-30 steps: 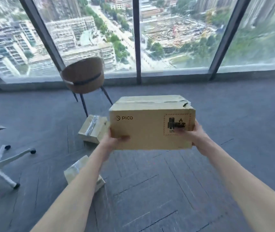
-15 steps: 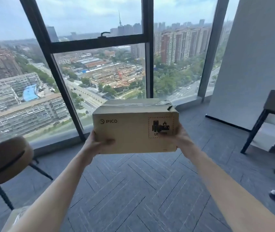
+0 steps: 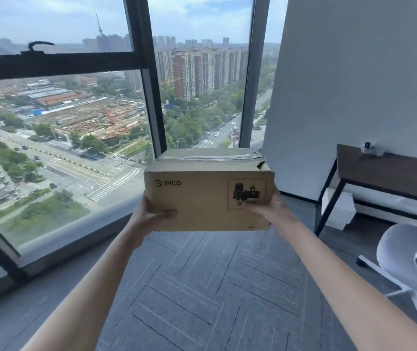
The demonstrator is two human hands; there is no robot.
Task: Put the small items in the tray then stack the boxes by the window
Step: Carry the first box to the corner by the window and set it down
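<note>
While both arms reach forward, the scene reads as follows.
Box: one brown corrugated cardboard box (image 3: 202, 198), rectangular, held in the air above the floor, in front of the window; its top flaps are sealed with clear glossy tape, and its near face carries a printed "PICO" mark and a black battery-and-flame label in a red dashed frame.
Left hand (image 3: 151, 216): clamped on the box's lower left corner, thumb lying across the front face.
Right hand (image 3: 265, 207): clamped on the lower right end, fingers partly over the label.
Window (image 3: 75, 122): smooth glass panes in dark metal frames, three panes in view, city outside.
Floor (image 3: 202, 287): grey carpet tiles, matte, laid in a herringbone pattern.
Table (image 3: 390, 173): one, dark wood-grain top on thin black metal legs, against the grey wall at right; a small object on it is too small to identify.
White box (image 3: 338, 209): one, plain, under the table.
Chair (image 3: 410, 262): one, white, smooth moulded shell, lower right.
</note>
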